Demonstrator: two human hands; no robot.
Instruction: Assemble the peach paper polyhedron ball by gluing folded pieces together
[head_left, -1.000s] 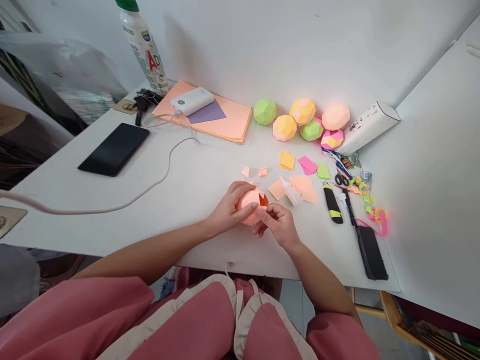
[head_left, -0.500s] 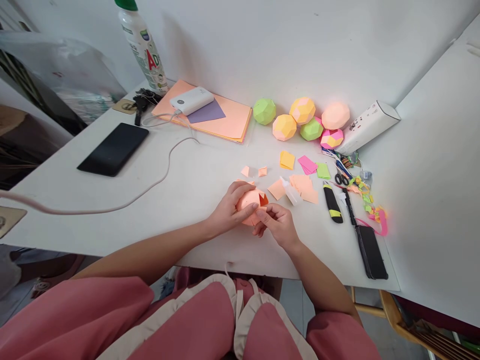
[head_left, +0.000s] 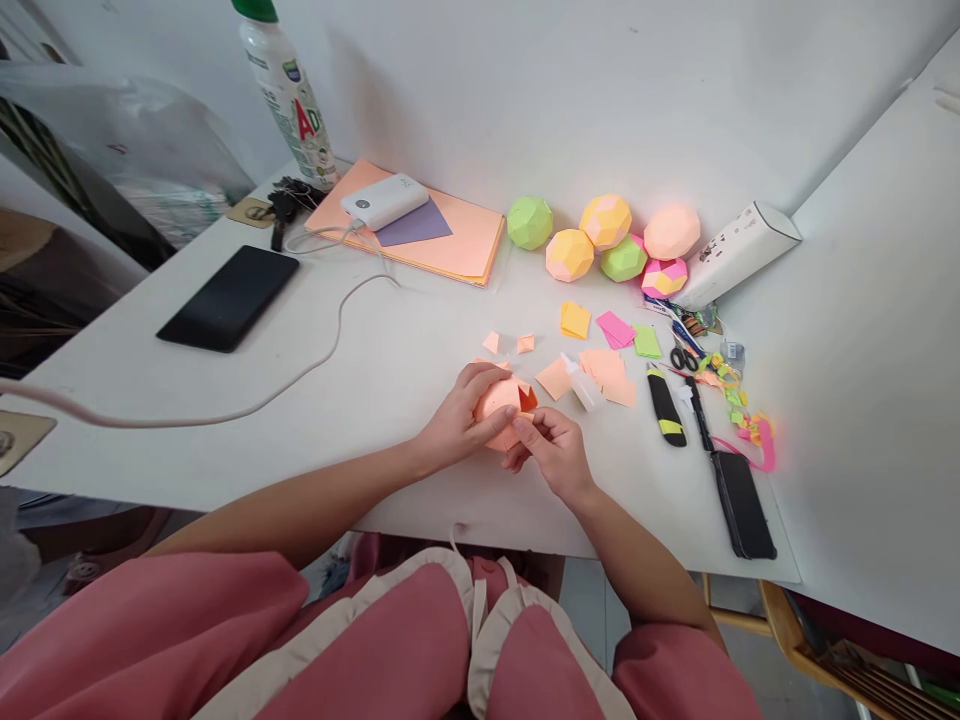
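A peach-coloured folded paper ball (head_left: 493, 400) with an opening on its right side is between my hands, near the table's front edge. My left hand (head_left: 463, 408) wraps over it from the left, thumb along its front. At the lower right of the ball, my right hand (head_left: 556, 448) pinches its paper edge between thumb and fingers. Two small folded peach pieces (head_left: 525, 344) lie just beyond. To the right are a white glue bottle (head_left: 583, 385) and peach paper slips (head_left: 609, 372). Part of the ball is hidden under my fingers.
Finished paper balls (head_left: 570, 255) line the wall. Yellow (head_left: 575, 320), pink (head_left: 615, 330) and green slips (head_left: 646, 341) lie before them. A utility knife (head_left: 665, 405), scissors (head_left: 683, 359) and a black case (head_left: 742, 503) are at right. A tablet (head_left: 229, 298) and a cable (head_left: 300, 372) occupy the left.
Almost nothing differs. My right-hand fingers have shifted very slightly at the edge of the paper ball; both hands keep their hold.
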